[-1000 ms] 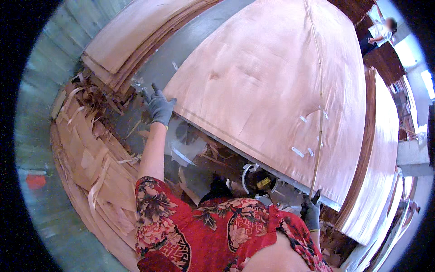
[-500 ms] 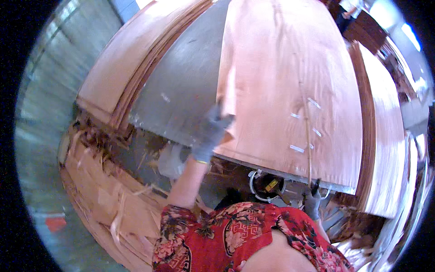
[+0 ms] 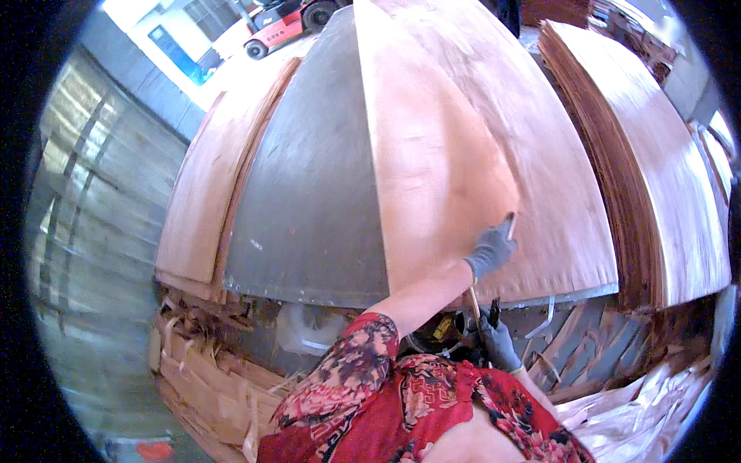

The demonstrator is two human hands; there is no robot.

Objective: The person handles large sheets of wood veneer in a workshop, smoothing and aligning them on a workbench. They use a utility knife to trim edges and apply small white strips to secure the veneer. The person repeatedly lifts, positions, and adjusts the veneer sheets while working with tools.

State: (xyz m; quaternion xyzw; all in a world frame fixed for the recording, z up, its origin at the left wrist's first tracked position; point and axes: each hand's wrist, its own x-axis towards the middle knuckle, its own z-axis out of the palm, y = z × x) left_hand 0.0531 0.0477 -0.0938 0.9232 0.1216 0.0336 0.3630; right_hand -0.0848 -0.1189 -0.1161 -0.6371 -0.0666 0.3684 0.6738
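Note:
My left hand [image 3: 492, 251], in a grey glove, reaches across to the right over a broad pinkish wood veneer sheet [image 3: 417, 193]. Its fingers are closed at the corner of an orange-tinted, raised part of the veneer. Close to my body, below the table's front edge, my right hand [image 3: 500, 343], in a grey glove with dark fingertips, is closed around a thin wooden stick [image 3: 475, 301]. The stick's upper end passes behind my left forearm. Left of the veneer lies a smooth dark grey sheet [image 3: 309, 185].
Veneer stacks stand left [image 3: 193, 208] and right [image 3: 641, 162] of the table. Beneath the front edge are a round container [image 3: 421, 339] with something yellow in it and a whitish plastic bag [image 3: 301, 328]. Veneer scraps [image 3: 224, 363] litter the floor. A red forklift [image 3: 282, 32] stands far back.
My left hand has swept right from the veneer's left edge. The stick, earlier lying across the veneer, is drawn toward me and left in my right hand. White tape marks no longer show. My view has turned.

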